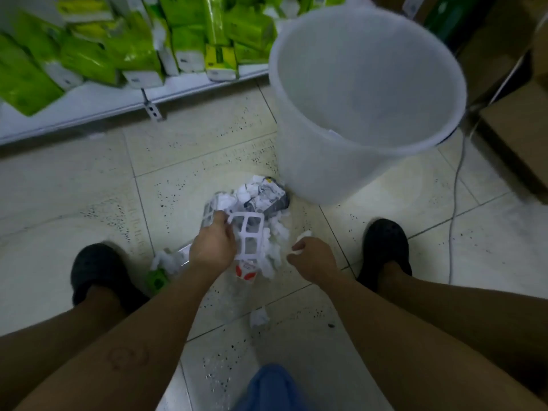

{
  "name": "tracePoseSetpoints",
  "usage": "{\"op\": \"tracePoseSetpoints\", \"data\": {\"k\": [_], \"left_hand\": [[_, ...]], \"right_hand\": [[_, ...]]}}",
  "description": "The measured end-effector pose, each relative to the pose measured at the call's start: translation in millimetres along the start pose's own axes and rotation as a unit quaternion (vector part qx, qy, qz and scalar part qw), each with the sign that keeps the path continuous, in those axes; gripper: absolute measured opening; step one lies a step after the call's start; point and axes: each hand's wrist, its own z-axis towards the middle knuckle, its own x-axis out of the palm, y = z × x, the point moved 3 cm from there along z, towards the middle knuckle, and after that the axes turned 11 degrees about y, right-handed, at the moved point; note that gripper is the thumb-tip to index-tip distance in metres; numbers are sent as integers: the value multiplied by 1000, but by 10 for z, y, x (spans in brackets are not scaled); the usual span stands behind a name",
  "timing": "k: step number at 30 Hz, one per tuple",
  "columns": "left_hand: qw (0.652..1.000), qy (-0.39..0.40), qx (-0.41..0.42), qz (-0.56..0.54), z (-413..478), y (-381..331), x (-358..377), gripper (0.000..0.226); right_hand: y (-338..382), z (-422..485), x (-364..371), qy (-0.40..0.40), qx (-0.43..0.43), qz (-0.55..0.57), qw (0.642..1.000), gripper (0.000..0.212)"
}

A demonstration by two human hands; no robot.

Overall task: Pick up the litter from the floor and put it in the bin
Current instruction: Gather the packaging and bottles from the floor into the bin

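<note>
A heap of litter [261, 200] lies on the tiled floor between my feet: crumpled white paper, grey printed wrapping, a white plastic grid piece [250, 235] and a red-and-white wrapper [246, 269]. My left hand [213, 243] is shut on the grid piece at its near-left edge. My right hand [311, 255] is closed around a small wad of white paper [304, 235], just right of the heap. The white plastic bin [308, 173] stands behind the heap to the right, its inside bare. A green scrap [157, 278] and one white paper ball [258, 317] lie apart from the heap.
A low white shelf [89, 105] with green tissue packs runs along the back left. Brown cardboard boxes [516, 126] stand at the right, and a thin white cable [455, 203] trails over the floor beside the bin. My black shoes [98, 271] flank the heap.
</note>
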Motion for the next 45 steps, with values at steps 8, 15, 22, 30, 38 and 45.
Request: {"op": "tracePoseSetpoints", "data": {"k": [8, 15, 22, 30, 38, 45], "left_hand": [[996, -76, 44, 2, -340, -182, -926, 13], [985, -137, 106, -22, -644, -713, -1542, 8], [971, -176, 161, 13, -789, -1525, -1820, 12], [964, -157, 201, 70, -449, -2295, -1644, 11], [952, -166, 228, 119, 153, -2800, -1271, 17], [956, -155, 197, 154, 576, -2890, -909, 22]], "right_hand": [[896, -442, -573, -31, -162, -95, 982, 19], [1431, -1044, -1358, -102, -251, -114, 956, 36], [1402, -1329, -2236, -214, -267, -84, 936, 9], [938, -914, -2545, -265, -194, 9, 945, 17], [676, -577, -2685, -208, -157, 50, 964, 34], [457, -410, -2606, -167, -149, -59, 973, 65]]}}
